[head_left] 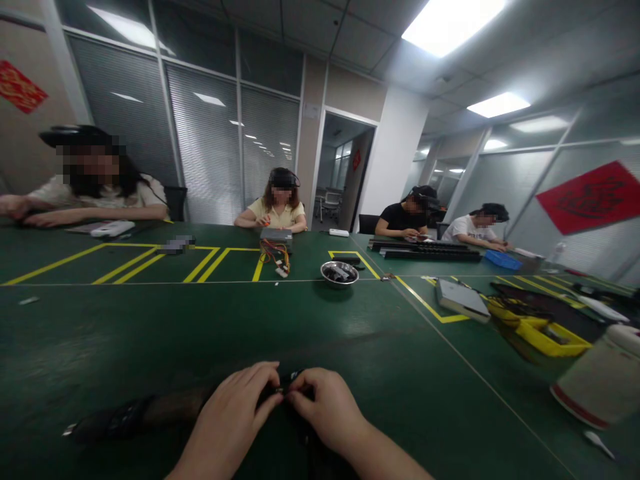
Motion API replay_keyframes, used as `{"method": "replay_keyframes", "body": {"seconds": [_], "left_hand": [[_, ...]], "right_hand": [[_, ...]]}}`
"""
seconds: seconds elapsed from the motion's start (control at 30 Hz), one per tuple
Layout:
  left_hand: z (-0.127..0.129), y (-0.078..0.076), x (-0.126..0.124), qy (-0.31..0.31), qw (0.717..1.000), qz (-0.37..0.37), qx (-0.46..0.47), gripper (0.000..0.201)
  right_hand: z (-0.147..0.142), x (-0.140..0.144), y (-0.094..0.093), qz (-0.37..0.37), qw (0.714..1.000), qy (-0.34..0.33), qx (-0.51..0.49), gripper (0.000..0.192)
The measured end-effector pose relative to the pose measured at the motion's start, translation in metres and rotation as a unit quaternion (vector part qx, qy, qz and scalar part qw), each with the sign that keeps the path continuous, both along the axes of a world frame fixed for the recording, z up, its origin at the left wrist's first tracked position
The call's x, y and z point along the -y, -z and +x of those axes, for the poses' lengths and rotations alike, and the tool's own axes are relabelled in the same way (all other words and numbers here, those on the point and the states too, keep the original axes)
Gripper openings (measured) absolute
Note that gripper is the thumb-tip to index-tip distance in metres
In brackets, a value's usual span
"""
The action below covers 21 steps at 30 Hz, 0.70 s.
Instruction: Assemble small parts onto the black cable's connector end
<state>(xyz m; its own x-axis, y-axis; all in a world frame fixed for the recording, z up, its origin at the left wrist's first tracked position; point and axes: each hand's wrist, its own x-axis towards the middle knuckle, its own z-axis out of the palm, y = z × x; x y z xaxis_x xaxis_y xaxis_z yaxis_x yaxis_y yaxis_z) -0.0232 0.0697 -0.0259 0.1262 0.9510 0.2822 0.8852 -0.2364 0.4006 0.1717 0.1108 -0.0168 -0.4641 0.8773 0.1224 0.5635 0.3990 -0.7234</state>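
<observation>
My left hand (237,410) and my right hand (327,407) meet low in the middle of the view, just above the green table. Both are closed, thumbs and fingers pinched toward each other around a small dark piece (286,382). Its kind is too small and too covered by the fingers to make out. A long, dark, roughly cylindrical object (145,415) with a bright metal tip lies on the table to the left. Its right end passes behind my left hand, so I cannot tell whether it joins the piece in my fingers.
Ahead stand a metal bowl (340,275) of small parts and a power supply (276,239) with coloured wires. To the right are a silver box (463,300), a yellow tray (553,337) and a white container (603,377). Several people sit around the table (150,327).
</observation>
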Motion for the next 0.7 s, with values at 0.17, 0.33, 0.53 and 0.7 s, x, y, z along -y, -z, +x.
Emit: {"method": "replay_keyframes", "body": {"seconds": [0.17, 0.33, 0.53, 0.7], "left_hand": [[0.0, -0.0003, -0.0005, 0.01, 1.0, 0.007, -0.011, 0.006], [0.0007, -0.0031, 0.0004, 0.009, 1.0, 0.0, -0.007, 0.009], [-0.0001, -0.0026, -0.0003, 0.024, 1.0, 0.018, -0.007, 0.007], [-0.0007, -0.0012, -0.0018, 0.022, 0.999, 0.021, -0.008, 0.011]], "right_hand": [[0.0002, 0.0003, -0.002, -0.009, 1.0, -0.003, 0.006, 0.01], [0.0, -0.0004, -0.0011, -0.004, 1.0, -0.002, 0.009, 0.01], [0.0003, 0.0011, -0.0041, -0.003, 1.0, -0.006, 0.009, 0.011], [0.0005, 0.0011, -0.0033, -0.007, 1.0, -0.006, 0.002, 0.01]]}}
